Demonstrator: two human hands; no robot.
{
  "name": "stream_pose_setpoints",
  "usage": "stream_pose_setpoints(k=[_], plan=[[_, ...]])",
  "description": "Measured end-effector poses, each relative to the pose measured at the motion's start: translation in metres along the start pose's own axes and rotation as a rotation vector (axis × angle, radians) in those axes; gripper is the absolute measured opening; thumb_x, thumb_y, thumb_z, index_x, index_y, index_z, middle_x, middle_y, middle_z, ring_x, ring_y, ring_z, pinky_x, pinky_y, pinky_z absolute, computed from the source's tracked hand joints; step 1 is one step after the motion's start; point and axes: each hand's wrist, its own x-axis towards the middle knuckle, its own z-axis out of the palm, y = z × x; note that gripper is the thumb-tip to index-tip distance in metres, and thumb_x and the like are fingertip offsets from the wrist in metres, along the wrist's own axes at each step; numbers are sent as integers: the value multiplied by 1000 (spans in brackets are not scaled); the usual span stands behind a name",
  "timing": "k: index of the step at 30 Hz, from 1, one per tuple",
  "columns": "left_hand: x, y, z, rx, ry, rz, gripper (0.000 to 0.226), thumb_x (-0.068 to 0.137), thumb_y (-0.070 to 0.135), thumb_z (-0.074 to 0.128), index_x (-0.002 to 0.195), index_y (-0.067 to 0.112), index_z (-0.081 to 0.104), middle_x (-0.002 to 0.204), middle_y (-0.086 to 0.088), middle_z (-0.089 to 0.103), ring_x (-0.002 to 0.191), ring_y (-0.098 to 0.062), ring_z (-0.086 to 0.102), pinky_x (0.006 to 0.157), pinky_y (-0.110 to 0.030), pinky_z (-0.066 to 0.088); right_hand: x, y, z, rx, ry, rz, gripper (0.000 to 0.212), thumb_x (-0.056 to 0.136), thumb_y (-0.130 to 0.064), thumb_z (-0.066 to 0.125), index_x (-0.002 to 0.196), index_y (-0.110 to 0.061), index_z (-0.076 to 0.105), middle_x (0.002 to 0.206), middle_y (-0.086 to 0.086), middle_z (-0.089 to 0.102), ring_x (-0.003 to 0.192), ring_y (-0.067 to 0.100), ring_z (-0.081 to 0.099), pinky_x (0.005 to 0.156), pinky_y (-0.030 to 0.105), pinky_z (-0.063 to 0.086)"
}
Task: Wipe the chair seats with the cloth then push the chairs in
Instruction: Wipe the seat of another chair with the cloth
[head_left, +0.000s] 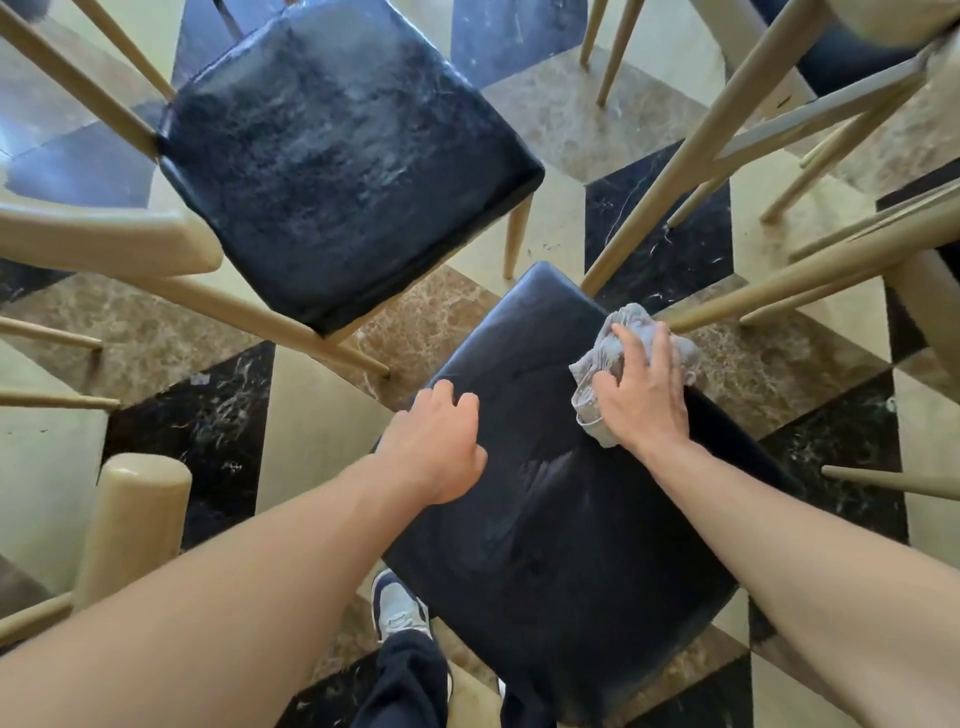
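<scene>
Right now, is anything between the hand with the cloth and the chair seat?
Only the cloth itself. The right hand presses it flat on the near chair seat, by the far right edge. The left hand rests on the seat's left edge, out of the way.

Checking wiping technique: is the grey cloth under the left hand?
No, the right hand presses the crumpled grey cloth; the left hand rests bare on the black padded seat.
</scene>
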Motion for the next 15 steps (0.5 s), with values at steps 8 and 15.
stream_pose_setpoints(k=[8,15], plan=[[21,-10,-34,60,61,-72,32,93,34,48,118,15,47,118,-10,46,113,-31,46,87,-45,43,63,-91,2,128,-2,-143,83,74,-20,72,149,-17,36,148,6,42,136,28,35,114,45,35],[18,-20,-39,-10,102,-142,15,89,31,48,97,20,55,95,-2,56,84,-24,54,68,-35,41,20,-146,47,-245,-178,-821,35,80,-20,66,115,-17,70,120,2,66,121,24,50,112,42,28]])
